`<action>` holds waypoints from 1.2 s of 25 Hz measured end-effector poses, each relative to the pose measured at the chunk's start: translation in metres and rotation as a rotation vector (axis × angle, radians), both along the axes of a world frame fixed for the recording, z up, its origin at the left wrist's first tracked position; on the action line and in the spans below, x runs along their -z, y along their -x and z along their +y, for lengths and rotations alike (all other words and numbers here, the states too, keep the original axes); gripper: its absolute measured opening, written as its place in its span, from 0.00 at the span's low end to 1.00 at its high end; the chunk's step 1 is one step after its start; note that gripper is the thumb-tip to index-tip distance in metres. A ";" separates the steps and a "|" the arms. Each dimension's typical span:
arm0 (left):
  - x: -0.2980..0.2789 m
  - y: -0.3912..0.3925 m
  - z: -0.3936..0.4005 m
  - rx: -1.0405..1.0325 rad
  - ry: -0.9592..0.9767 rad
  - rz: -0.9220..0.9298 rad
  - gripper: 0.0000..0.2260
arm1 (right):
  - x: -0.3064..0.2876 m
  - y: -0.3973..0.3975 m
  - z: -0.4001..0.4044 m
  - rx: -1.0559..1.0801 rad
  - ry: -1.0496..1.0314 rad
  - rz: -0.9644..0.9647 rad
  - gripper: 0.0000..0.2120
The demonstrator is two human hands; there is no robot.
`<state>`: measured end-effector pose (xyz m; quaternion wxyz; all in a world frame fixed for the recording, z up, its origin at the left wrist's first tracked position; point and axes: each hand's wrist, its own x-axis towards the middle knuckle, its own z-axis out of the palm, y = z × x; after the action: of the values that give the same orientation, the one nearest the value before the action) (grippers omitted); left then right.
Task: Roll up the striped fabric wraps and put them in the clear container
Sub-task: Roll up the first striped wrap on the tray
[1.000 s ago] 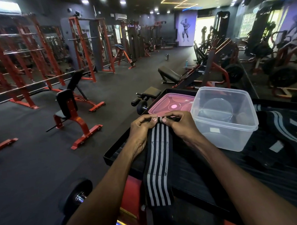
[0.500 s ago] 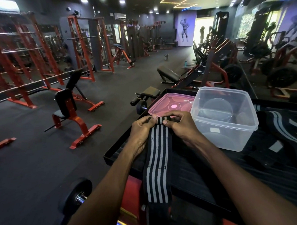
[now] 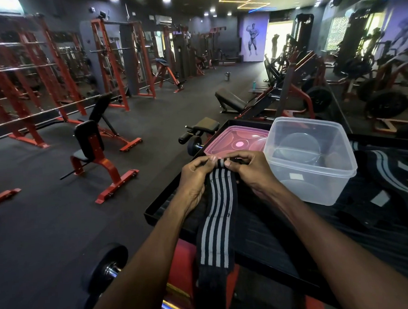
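- Black surface (image 3: 284, 242), rimmed like a tray, carrying everything; gym floor and red machines well beyond it.
- Clear container (image 3: 312, 159) standing upright and open on the surface, apparently holding nothing yet; taken as the landmark.
- More striped fabric (image 3: 396, 181) lying in a loose heap just right of the container, unrolled.
- Striped wrap (image 3: 218, 212) stretched flat left of the container, far end near the hands, tail hanging over the near edge of the surface.
- Pink lid (image 3: 235, 141) lying flat behind and left of the container, just beyond the wrap's far end.
- Left hand (image 3: 194, 178) and right hand (image 3: 248, 171) both left of the container, fingers curled and pinching the wrap's far end, a first small turn started between them.
- Likely soft, light, limp, a bit springy: prone to skewing or uncoiling; best held at both side edges of the roll, thumbs pressing it tight.
- Nothing blocking the short path rightward to the container mouth; hanging tail possibly dragging at the edge.
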<state>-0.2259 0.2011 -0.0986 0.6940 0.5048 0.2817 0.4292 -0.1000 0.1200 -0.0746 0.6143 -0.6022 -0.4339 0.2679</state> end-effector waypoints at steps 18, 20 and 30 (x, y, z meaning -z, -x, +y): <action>0.001 0.003 0.001 -0.014 -0.086 0.066 0.07 | -0.001 0.000 -0.001 -0.028 0.041 -0.010 0.04; 0.000 0.001 0.000 0.015 -0.021 0.044 0.06 | 0.000 -0.003 0.001 -0.003 0.014 -0.033 0.07; -0.002 0.004 -0.001 -0.022 -0.105 0.137 0.07 | 0.002 -0.005 0.003 -0.019 0.041 -0.025 0.10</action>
<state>-0.2297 0.1997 -0.0964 0.6408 0.5656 0.3113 0.4154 -0.0945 0.1231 -0.0768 0.5938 -0.6140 -0.4414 0.2751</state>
